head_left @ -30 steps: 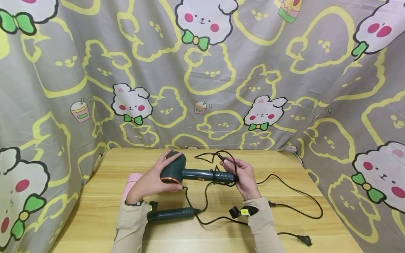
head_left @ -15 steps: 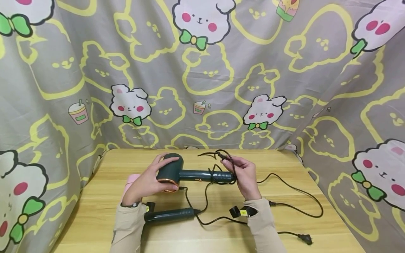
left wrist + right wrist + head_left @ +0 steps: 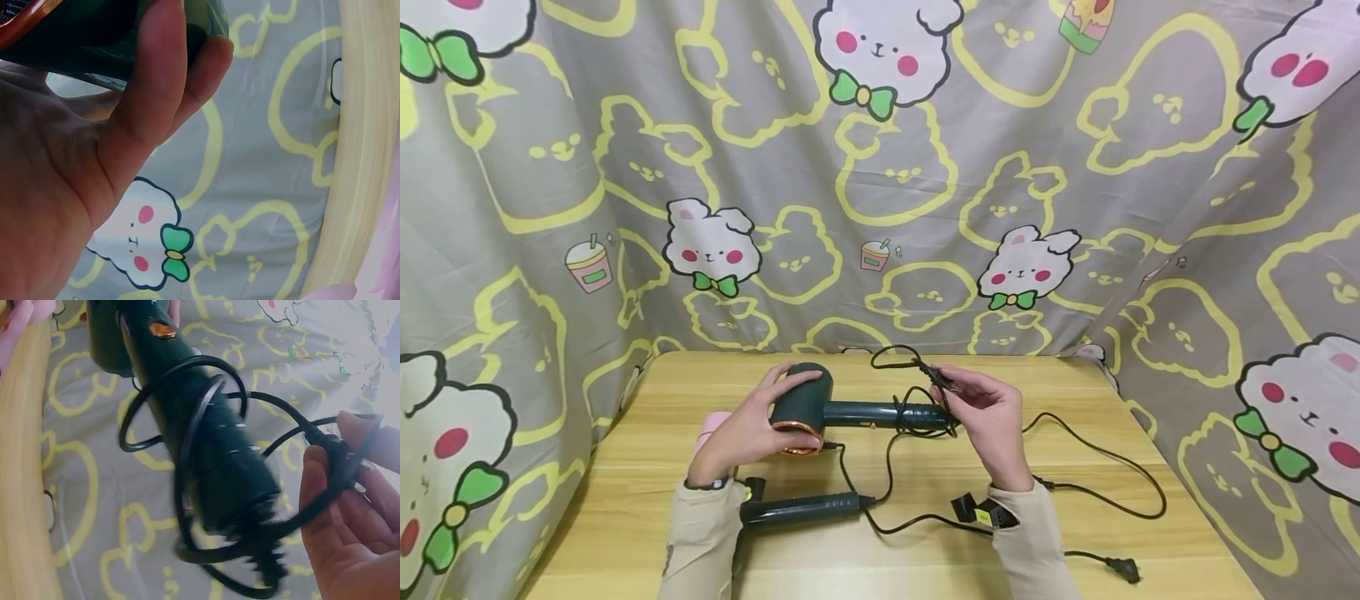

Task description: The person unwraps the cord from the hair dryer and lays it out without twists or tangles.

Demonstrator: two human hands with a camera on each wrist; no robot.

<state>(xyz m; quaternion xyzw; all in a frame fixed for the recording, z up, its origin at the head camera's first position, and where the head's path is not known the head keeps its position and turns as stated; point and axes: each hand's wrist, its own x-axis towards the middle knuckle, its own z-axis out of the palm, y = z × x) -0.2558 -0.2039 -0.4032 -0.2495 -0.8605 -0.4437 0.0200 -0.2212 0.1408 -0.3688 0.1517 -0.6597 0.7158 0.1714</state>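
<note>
A dark green hair dryer (image 3: 861,414) with a copper rim is held level above the table. My left hand (image 3: 741,433) grips its head, thumb below and fingers over the top; the left wrist view shows fingers (image 3: 159,69) against the green shell. Black cord (image 3: 180,487) loops loosely around the handle's end. Between the thumb and fingers of my right hand (image 3: 992,417) is the cord's plug (image 3: 337,456), just right of the handle. A second dark green handle (image 3: 805,509) lies on the table near my left sleeve, its far end hidden.
A pink object (image 3: 711,423) stands behind my left wrist, partly hidden. Another black cord (image 3: 1123,458) curves over the right side of the wooden table (image 3: 925,575), and a plug (image 3: 1123,570) lies near the front right. Patterned curtains (image 3: 910,208) enclose the back and sides.
My right hand has shifted slightly right, away from the handle's end, with the plug in its fingers. The cord's far loop has opened wider. The left hand still holds the dryer's head.
</note>
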